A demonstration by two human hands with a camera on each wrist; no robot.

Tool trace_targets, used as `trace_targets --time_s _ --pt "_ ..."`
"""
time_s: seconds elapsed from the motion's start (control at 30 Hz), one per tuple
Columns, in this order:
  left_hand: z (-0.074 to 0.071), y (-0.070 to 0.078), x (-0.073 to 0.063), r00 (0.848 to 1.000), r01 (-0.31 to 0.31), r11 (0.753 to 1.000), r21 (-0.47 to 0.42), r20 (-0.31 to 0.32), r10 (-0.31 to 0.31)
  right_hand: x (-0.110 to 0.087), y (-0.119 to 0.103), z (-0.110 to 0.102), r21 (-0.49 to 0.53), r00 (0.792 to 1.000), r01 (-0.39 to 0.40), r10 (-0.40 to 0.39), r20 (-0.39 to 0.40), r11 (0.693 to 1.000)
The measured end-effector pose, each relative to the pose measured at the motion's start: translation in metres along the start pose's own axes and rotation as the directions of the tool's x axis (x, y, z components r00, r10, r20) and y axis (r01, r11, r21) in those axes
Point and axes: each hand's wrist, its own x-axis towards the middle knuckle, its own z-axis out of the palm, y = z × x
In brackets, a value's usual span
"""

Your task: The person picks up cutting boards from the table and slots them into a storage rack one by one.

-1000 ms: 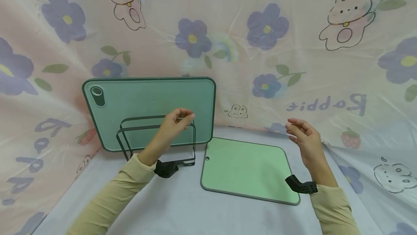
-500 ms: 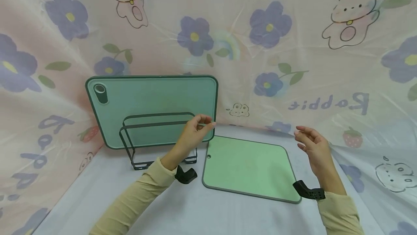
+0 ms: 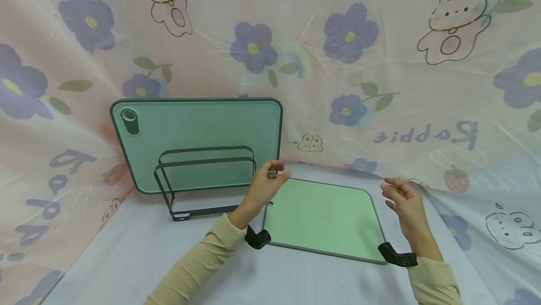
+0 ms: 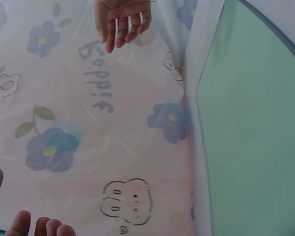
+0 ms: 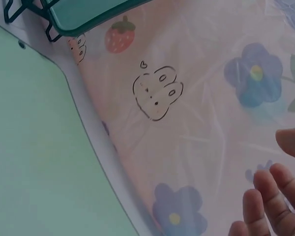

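My left hand [image 3: 264,187], fingers loosely bent and holding nothing, hovers over the left end of a light green cutting board [image 3: 325,220] with a grey rim, which lies flat on the table. Beyond the board's right edge, my right hand [image 3: 405,204] is raised with relaxed fingers and nothing in it. A larger teal cutting board [image 3: 198,126] with a dark green rim and a handle hole stands upright in a black wire rack [image 3: 207,160] at the left. In the right wrist view, the light green board [image 5: 34,137] and a corner of the teal board [image 5: 88,14] show.
A white cloth [image 3: 127,253] covers the table. Behind it hangs a curtain [image 3: 304,93] printed with flowers and rabbits. Each wrist wears a black camera mount, the left one [image 3: 257,238] close to the light green board's front left corner.
My left hand has moved right and down, from in front of the rack to over the light green board. My right hand has shifted slightly right and lower. The boards stay put.
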Motion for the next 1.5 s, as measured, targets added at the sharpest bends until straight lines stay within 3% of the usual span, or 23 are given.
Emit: trace_targets --time_s 0.3,0.6,0.97,1.33,1.5 --pt "0.015 -0.03 0.002 0.997 0.079 0.996 -0.03 -0.01 -0.08 -0.001 0.019 -0.011 -0.135 0.993 -0.12 0.117 -0.032 0.984" --pt "0.023 -0.048 -0.002 0.986 0.135 0.991 0.01 -0.099 -0.133 -0.001 0.038 -0.017 -0.286 0.972 -0.233 0.22 -0.077 0.93" --pt "0.028 -0.079 -0.003 0.974 0.195 0.977 0.091 -0.135 -0.182 -0.003 0.052 -0.019 -0.334 0.959 -0.285 0.266 -0.102 0.899" --pt "0.028 -0.099 -0.005 0.979 0.157 0.97 0.187 -0.161 -0.128 -0.002 0.072 -0.023 -0.378 0.942 -0.334 0.318 -0.105 0.863" --pt "0.029 -0.104 -0.009 0.97 0.203 0.963 0.177 -0.167 -0.174 -0.003 0.08 -0.023 -0.391 0.936 -0.35 0.333 -0.113 0.851"
